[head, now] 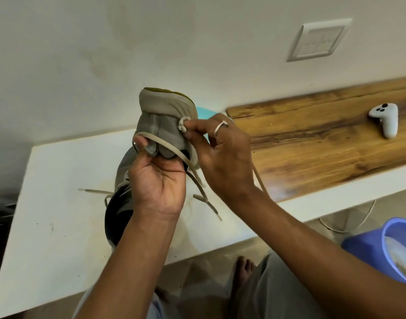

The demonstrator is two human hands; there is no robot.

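Observation:
A grey sneaker (161,111) is held up above the white table (59,203), heel end toward me and its dark sole (115,215) hanging down. My left hand (157,180) grips the shoe from below, thumb on the heel fabric under a beige lace (174,149) that runs across it. My right hand (222,157), with a ring on one finger, pinches a bunched bit of lace (181,125) at the shoe's right side. Loose lace ends (205,200) dangle below both hands.
A wooden counter (324,143) runs to the right with a white game controller (385,119) on it. A wall socket plate (318,40) is above. A blue bucket (367,245) stands on the floor at right. A turquoise object (203,112) peeks out behind the shoe.

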